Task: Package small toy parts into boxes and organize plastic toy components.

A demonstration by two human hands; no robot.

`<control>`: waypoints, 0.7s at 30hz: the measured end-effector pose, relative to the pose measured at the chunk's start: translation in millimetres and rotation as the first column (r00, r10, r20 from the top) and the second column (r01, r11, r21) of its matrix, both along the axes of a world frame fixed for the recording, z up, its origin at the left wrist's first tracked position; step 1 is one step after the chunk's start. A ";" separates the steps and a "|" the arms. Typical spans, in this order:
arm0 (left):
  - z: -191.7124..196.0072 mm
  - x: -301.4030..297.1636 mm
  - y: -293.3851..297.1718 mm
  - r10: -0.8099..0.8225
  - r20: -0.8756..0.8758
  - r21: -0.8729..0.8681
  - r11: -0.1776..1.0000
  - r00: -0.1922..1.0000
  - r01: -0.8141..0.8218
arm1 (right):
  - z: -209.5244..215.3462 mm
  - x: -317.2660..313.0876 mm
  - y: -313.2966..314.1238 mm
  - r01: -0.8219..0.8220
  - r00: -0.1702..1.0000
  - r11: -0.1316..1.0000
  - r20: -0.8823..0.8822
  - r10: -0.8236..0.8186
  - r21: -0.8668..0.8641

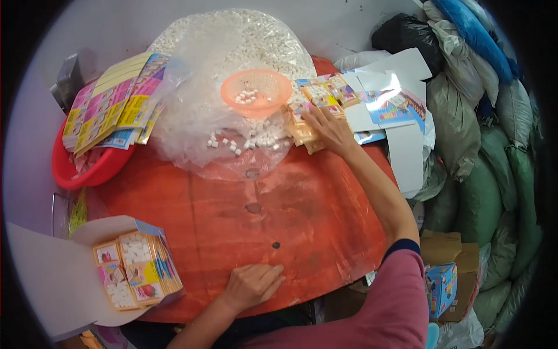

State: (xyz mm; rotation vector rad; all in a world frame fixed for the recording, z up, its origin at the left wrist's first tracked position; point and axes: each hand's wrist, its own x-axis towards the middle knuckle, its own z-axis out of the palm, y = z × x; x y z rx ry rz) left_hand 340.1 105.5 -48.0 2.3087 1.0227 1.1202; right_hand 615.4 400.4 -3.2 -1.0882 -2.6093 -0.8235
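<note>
Right hand (330, 129) reaches far, fingers spread flat on the small boxes (311, 116), ready to lift one, while left hand (251, 285) rests loosely curled, empty, on the near table (232, 215).

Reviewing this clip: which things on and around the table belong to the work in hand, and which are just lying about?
In hand:
right hand on the small printed boxes
white pieces
orange basket
filled boxes
flat cartons

Lying about:
stuffed sacks
black bag
left hand, resting on the table
</note>
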 end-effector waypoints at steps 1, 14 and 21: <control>1.5 -0.2 -0.5 0.001 -0.018 -0.002 1.000 1.000 -0.001 | -1.3 -0.1 -26.2 0.013 0.999 1.000 -0.029 -0.013 0.000; 11.4 -2.1 -17.4 0.370 0.142 -0.458 0.847 0.918 -0.271 | 29.9 -50.9 -282.3 0.094 0.995 0.867 0.064 -0.072 -0.490; 21.2 -26.1 22.1 0.411 -0.237 -0.662 0.595 0.880 -0.456 | 61.1 -47.9 -249.7 -0.074 0.937 0.539 -0.243 -0.249 -0.839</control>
